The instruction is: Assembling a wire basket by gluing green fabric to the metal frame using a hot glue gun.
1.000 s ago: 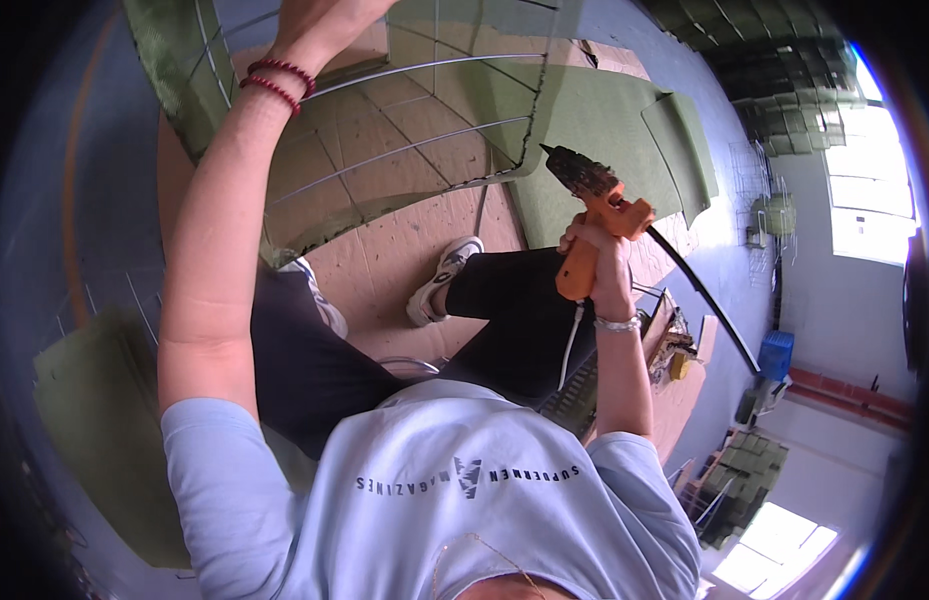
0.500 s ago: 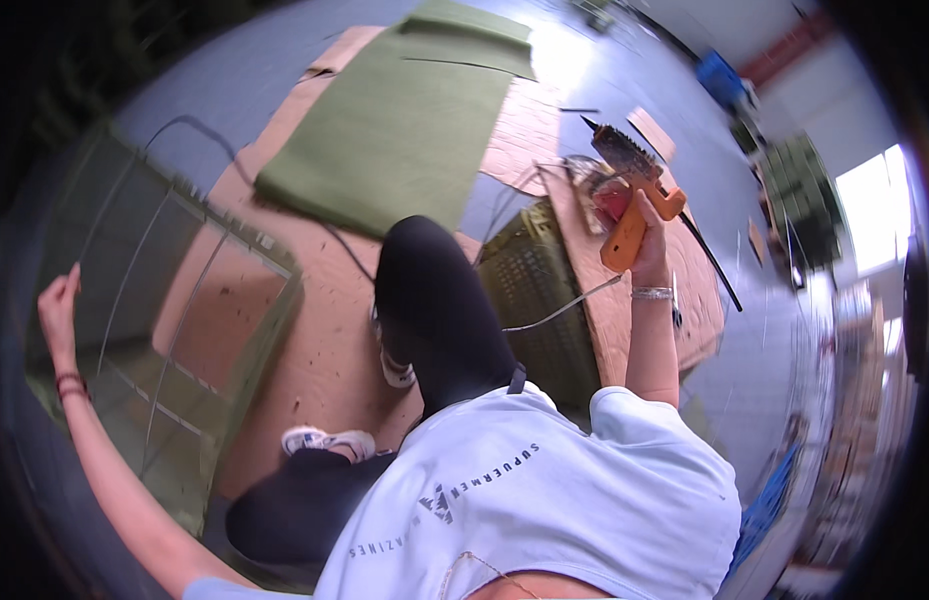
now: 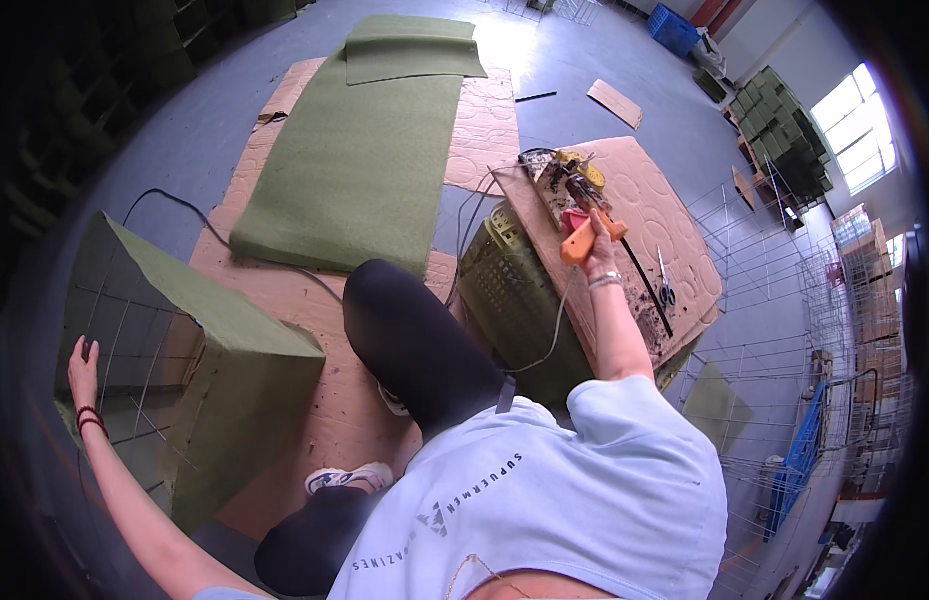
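My right hand (image 3: 601, 258) is closed round the orange handle of a hot glue gun (image 3: 579, 243) with a red trigger. The gun's dark, grimy front end is over the messy block (image 3: 552, 190) on the cardboard-topped stand, touching or just above it; I cannot tell which. Out to the left, my left hand (image 3: 82, 378) grips the edge of an open box of green felt on a wire frame (image 3: 249, 400). The box stands tilted, its wire grid showing inside. Part of that grip is hidden by the dark rim of the picture.
Scissors (image 3: 666, 285) and a black rod (image 3: 644, 280) lie on the cardboard top (image 3: 674, 220). A perforated crate (image 3: 509, 270) supports it. A cable (image 3: 189, 205) crosses the floor near a long green felt sheet (image 3: 354, 160). Wire panels (image 3: 764, 250) stand at right.
The glue gun has come down and inward to the block on the cardboard top. The felt box has turned, bringing its outer green side into view, with my left hand still at its edge.
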Action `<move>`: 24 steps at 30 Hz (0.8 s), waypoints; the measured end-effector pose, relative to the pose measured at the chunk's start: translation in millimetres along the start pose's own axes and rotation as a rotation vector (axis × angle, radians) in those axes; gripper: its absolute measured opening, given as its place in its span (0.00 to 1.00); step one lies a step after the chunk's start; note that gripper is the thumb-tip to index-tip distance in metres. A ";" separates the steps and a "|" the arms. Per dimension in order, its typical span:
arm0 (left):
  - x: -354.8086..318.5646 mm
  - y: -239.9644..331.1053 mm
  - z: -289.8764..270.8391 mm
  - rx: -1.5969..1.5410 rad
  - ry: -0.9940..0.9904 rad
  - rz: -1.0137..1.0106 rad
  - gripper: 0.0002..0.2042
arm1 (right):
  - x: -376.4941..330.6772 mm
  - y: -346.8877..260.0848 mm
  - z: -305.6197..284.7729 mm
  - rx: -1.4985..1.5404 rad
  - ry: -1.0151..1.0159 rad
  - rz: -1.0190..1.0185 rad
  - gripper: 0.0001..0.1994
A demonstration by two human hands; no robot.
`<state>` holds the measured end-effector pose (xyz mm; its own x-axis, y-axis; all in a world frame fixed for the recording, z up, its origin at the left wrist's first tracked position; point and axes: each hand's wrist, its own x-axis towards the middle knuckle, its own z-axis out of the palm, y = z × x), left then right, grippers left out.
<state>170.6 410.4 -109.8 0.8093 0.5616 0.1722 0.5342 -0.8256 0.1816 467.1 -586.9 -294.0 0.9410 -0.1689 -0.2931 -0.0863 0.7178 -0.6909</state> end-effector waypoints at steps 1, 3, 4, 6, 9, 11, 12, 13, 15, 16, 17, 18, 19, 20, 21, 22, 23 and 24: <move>-12.8 0.9 4.2 0.068 -0.057 -0.068 0.29 | -5.6 12.8 20.5 -0.026 0.043 -0.023 0.22; -26.3 -14.6 -28.0 0.020 0.011 -0.020 0.29 | 17.0 27.0 20.5 -0.146 0.177 0.020 0.20; -41.6 -4.7 -40.3 -0.067 0.045 0.018 0.29 | 5.9 29.8 29.2 -0.214 0.135 0.177 0.19; -62.4 82.0 -46.5 -0.215 0.101 -0.007 0.26 | -13.3 15.8 8.8 -0.282 0.091 0.092 0.21; -99.5 135.9 -56.8 -0.219 0.331 0.032 0.20 | 23.7 -52.6 -73.1 -1.068 0.082 0.089 0.24; -150.3 166.6 -74.5 -0.256 0.462 -0.013 0.15 | 24.8 -59.9 -57.3 -1.329 0.182 -0.103 0.28; -175.0 178.5 -74.4 -0.201 0.600 0.093 0.11 | 29.5 -53.7 -43.5 -1.330 0.154 -0.102 0.28; -201.3 199.9 -74.9 -0.165 0.691 0.160 0.08 | 31.3 -53.2 -29.6 -1.556 0.066 -0.377 0.26; -252.9 233.2 -61.3 -0.093 0.695 0.262 0.03 | 1.3 -34.3 40.5 -1.630 -0.089 -0.573 0.19; -268.7 240.9 -50.0 -0.030 0.683 0.369 0.03 | -4.9 -16.4 65.4 -1.634 -0.196 -0.640 0.18; -278.1 242.2 -31.7 -0.016 0.702 0.400 0.04 | -10.9 0.8 87.7 -1.635 -0.294 -0.709 0.17; -287.2 243.2 -25.4 -0.063 0.684 0.384 0.05 | -43.7 32.1 130.5 -1.393 -0.406 -0.492 0.14; -289.7 241.1 -20.5 -0.092 0.724 0.333 0.05 | -63.8 51.7 156.7 -1.521 -0.505 -0.417 0.11; -285.6 239.6 -13.8 -0.141 0.762 0.296 0.05 | -77.9 70.3 164.8 -1.499 -0.552 -0.577 0.10; -284.0 234.5 -13.2 -0.123 0.786 0.232 0.05 | -88.5 79.0 176.5 -1.685 -0.550 -0.769 0.10; -283.5 227.2 -13.6 -0.104 0.805 0.170 0.05 | -98.0 83.4 184.2 -1.710 -0.507 -0.789 0.09; -280.7 222.6 -11.0 -0.067 0.819 0.116 0.06 | -96.9 76.6 179.6 -1.666 -0.474 -0.781 0.09; -283.1 212.0 -6.5 0.015 0.885 0.154 0.06 | -95.1 68.2 175.6 -1.635 -0.444 -0.773 0.10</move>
<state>53.2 76.8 -113.8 0.3914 0.2764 0.8777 0.4435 -0.8924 0.0833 429.1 -403.2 -197.2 0.9026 0.2600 0.3432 0.4130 -0.7482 -0.5193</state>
